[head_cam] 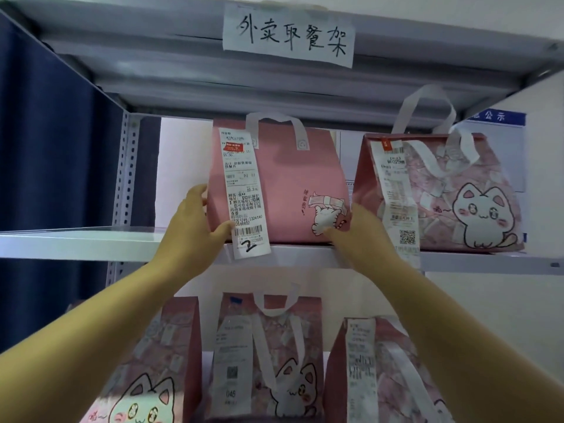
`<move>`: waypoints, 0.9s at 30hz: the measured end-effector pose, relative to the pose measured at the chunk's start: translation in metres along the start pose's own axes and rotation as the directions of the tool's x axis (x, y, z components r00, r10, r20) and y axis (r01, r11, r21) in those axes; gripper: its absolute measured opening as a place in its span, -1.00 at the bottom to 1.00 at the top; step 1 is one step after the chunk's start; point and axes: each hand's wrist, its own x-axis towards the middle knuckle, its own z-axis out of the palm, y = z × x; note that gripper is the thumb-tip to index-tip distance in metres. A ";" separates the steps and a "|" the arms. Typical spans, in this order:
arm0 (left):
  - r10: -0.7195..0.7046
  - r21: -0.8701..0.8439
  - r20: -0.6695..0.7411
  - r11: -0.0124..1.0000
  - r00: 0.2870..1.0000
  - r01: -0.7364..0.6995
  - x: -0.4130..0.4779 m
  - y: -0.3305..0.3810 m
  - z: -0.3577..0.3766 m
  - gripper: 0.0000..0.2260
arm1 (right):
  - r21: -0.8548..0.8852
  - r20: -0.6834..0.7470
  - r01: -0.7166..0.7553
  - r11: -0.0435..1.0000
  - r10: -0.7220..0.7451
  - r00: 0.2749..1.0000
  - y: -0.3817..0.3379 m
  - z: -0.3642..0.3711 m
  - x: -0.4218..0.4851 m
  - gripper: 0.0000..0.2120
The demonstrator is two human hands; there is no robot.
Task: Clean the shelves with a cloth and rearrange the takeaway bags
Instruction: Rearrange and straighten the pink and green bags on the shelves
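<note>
The rearranging seems to be in progress: the pink bag (293, 184) stands on the upper shelf (91, 242), just beside a second bag (442, 193), and three more bags (268, 361) stand below. No cloth is visible, so I cannot judge the wiping. The left hand (198, 222) and the right hand (358, 228) grasp its lower sides with the fingers (224, 229). It is plain pink, with white handles, a small cat drawing and a long receipt (244, 190).

light: dim, cool, even | shadows: soft under top shelf (152, 56) | focus: soft throughout | edges: wide-angle bowing
</note>
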 end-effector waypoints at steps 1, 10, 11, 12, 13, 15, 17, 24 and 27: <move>0.006 -0.020 -0.005 1.000 1.000 -0.006 -0.001 0.000 0.000 -0.42 | -0.022 -0.018 0.007 1.000 -0.008 1.000 0.000 -0.002 -0.003 -0.58; 0.038 0.007 -0.054 0.999 0.998 -0.037 -0.012 0.003 -0.005 -0.44 | -0.081 -0.037 0.032 0.996 -0.035 0.999 -0.007 -0.020 -0.021 -0.70; 0.031 0.013 -0.072 0.999 0.997 -0.030 -0.015 0.004 -0.005 -0.44 | -0.069 -0.051 0.045 0.997 -0.048 0.998 -0.007 -0.022 -0.023 -0.72; 0.032 0.015 -0.096 0.999 0.995 -0.030 -0.018 0.005 -0.006 -0.44 | -0.048 -0.067 0.064 0.997 -0.067 0.995 -0.007 -0.025 -0.026 -0.71; 0.043 0.016 -0.123 0.999 0.992 -0.041 -0.022 0.007 -0.006 -0.47 | -0.029 -0.089 0.088 0.996 -0.090 0.992 -0.008 -0.029 -0.030 -0.68; 0.092 0.010 -0.180 0.996 0.979 -0.091 -0.033 0.015 -0.006 -0.55 | 0.008 -0.142 0.132 0.991 -0.129 0.981 -0.009 -0.040 -0.041 -0.62; 0.157 0.011 -0.226 0.987 0.961 -0.158 -0.049 0.026 -0.005 -0.63 | 0.055 -0.195 0.197 0.979 -0.183 0.964 -0.008 -0.051 -0.058 -0.65; 0.259 -0.067 -0.106 0.962 0.960 -0.266 -0.127 0.070 0.034 -0.77 | 0.192 -0.101 0.227 0.955 -0.210 0.972 0.028 -0.089 -0.124 -0.84; 0.193 -0.121 0.009 0.974 0.981 -0.191 -0.161 0.077 0.062 -0.80 | 0.205 -0.023 0.165 0.965 -0.164 0.986 0.061 -0.098 -0.146 -0.86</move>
